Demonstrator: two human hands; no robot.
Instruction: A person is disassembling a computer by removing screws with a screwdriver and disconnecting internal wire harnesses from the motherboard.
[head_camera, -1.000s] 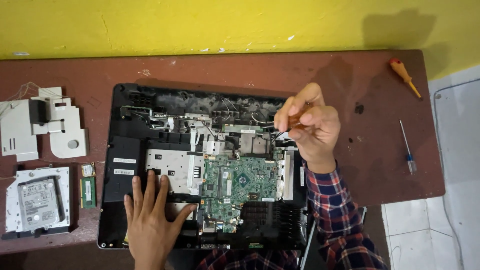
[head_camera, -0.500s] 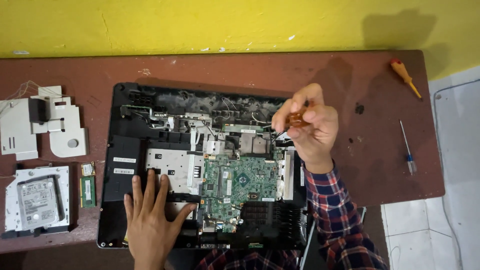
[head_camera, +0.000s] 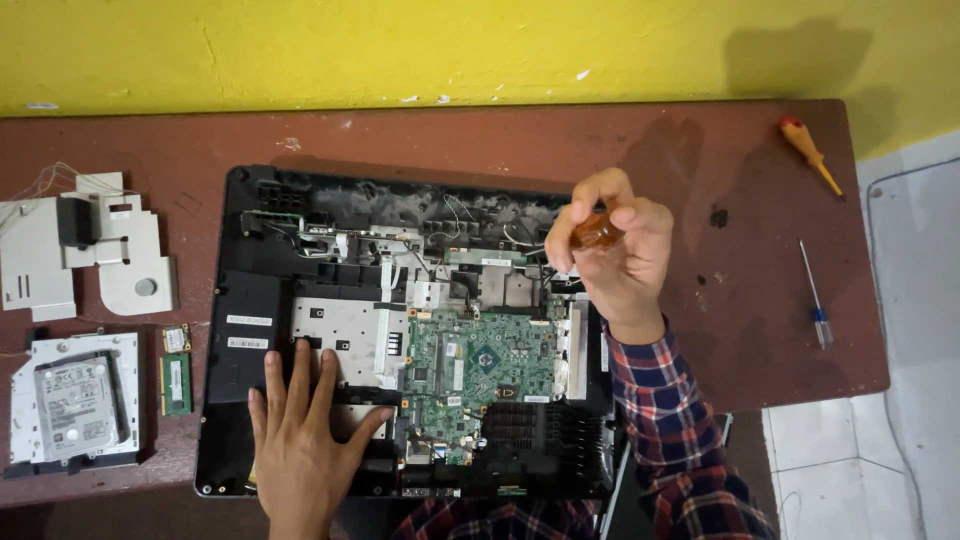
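Note:
An opened black laptop base (head_camera: 240, 330) lies on the brown table, its green motherboard (head_camera: 480, 370) exposed in the middle. My left hand (head_camera: 300, 440) rests flat, fingers spread, on the lower left of the base beside a silver metal plate (head_camera: 340, 335). My right hand (head_camera: 615, 250) is raised over the upper right part of the base, above the motherboard. Its fingers are closed around the amber handle of a screwdriver (head_camera: 597, 230); the shaft is hidden by the hand.
Silver metal brackets (head_camera: 110, 250) lie at the table's left. Below them sit a hard drive in its caddy (head_camera: 70, 405), a memory stick (head_camera: 176, 385) and a small card (head_camera: 176, 338). An orange screwdriver (head_camera: 808, 152) and a thin blue-handled one (head_camera: 815, 300) lie at the right.
My right hand has turned its grip, so the amber handle now shows between the fingers where a small silvery part showed before. The left hand has stayed put.

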